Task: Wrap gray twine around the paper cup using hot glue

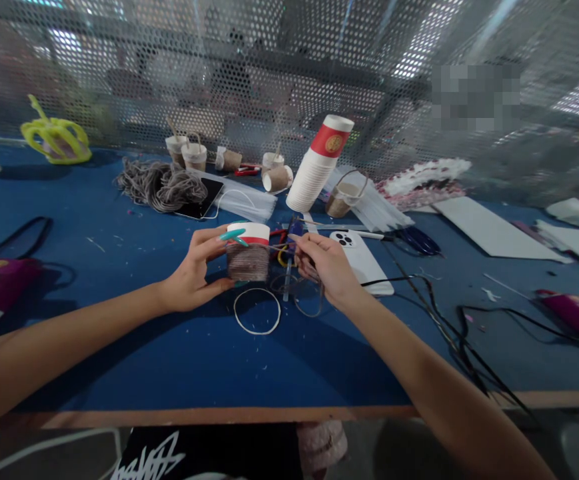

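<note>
My left hand is closed around a paper cup lifted over the table, its thumb below and fingers above. Grey-brown cord is wound in rows round most of the cup; a red and white band stays bare. From the cup a strand of cord runs across to my right hand, which pinches it between thumb and fingers. A loose loop of the cord hangs below that hand. Under the cup, a thin white ring lies flat on the table. Behind my right hand are a blue glue gun-like tool and a white phone.
A tall leaning stack of paper cups stands behind. Left of it lie a heap of grey cord and several small cord-wrapped cups. Black cables cross the right side. A perforated metal screen closes off the back.
</note>
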### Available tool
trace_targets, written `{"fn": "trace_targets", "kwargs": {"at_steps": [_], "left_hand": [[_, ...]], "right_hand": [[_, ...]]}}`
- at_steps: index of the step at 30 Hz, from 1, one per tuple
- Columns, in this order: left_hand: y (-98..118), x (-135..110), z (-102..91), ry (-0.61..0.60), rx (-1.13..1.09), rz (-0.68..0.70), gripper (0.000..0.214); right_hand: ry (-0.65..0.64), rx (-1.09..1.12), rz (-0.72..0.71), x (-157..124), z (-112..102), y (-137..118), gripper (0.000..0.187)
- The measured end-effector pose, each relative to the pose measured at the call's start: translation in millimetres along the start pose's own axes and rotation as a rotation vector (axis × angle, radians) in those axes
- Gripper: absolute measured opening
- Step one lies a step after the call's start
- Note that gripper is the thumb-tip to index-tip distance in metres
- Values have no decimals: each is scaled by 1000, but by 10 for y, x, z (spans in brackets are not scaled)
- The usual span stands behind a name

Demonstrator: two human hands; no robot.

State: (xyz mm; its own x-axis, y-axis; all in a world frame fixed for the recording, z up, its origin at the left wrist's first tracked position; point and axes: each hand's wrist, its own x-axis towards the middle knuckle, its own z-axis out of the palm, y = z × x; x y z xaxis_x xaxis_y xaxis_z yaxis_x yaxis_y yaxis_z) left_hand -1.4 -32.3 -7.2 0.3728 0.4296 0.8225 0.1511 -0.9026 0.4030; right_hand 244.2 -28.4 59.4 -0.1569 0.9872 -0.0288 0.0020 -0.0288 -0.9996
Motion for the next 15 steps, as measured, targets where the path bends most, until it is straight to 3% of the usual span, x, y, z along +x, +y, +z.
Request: {"fn": "trace_targets", "kwargs": {"at_steps": [7,12,15], "left_hand": [[7,12,-4,22,12,36,77],[-4,5,-32,-10,60,31,77],[-7,-3,-28,-14,36,17,76]], "right_hand": [[133,-214,-81,11,-20,55,39],[304,-543,-356,6,-51,117,23],[375,-705,-514,-28,-47,145,23]]}}
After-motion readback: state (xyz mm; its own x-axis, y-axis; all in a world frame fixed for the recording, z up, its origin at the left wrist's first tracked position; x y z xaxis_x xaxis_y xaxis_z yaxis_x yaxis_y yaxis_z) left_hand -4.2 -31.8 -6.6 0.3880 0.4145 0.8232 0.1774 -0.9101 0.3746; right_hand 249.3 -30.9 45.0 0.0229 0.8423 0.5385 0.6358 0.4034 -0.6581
